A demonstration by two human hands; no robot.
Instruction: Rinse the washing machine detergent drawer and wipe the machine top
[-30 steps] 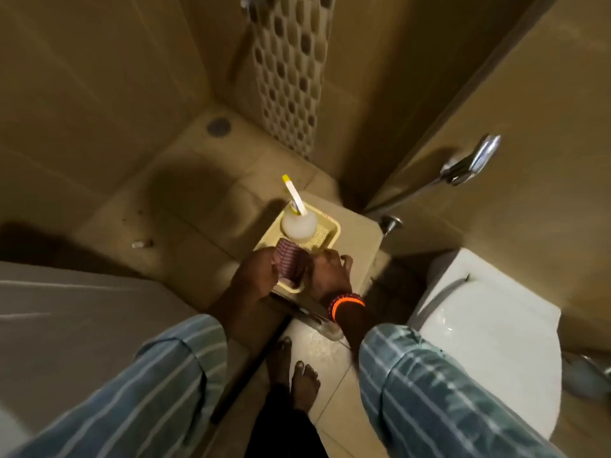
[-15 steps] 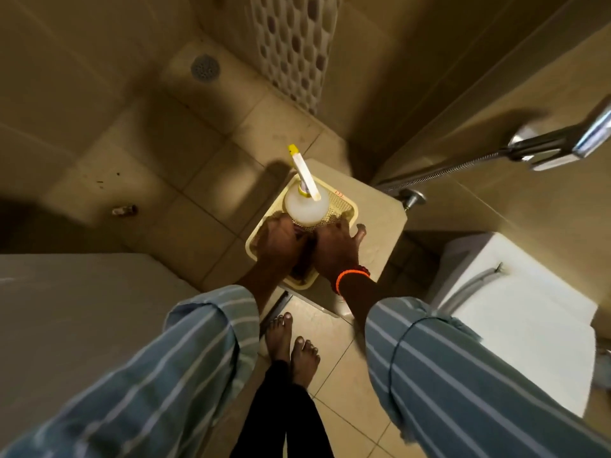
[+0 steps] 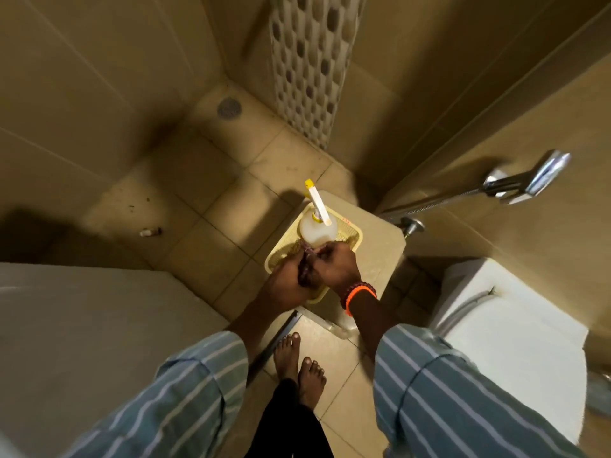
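A yellow perforated tray (image 3: 351, 233) sits on a beige stool (image 3: 380, 249) in the bathroom. A white spray bottle (image 3: 316, 230) with a yellow-tipped nozzle stands at the tray's far end. My left hand (image 3: 287, 282) and my right hand (image 3: 335, 266) meet over the tray's near half, both gripping a dark reddish cloth (image 3: 305, 274) that is bunched between them and mostly hidden by the fingers. An orange and dark bracelet circles my right wrist. The washing machine top (image 3: 99, 325), pale and flat, fills the lower left.
A white toilet (image 3: 515, 342) stands at the right, with a chrome hand sprayer (image 3: 529, 178) and hose on the wall above it. A floor drain (image 3: 228, 108) lies in the far corner. A small object (image 3: 150, 231) lies on the tiles. My bare feet (image 3: 299, 368) stand below the stool.
The cloth was held up and visible between my hands; now both hands have closed in over the tray and squeeze it tight. The view has shifted slightly.
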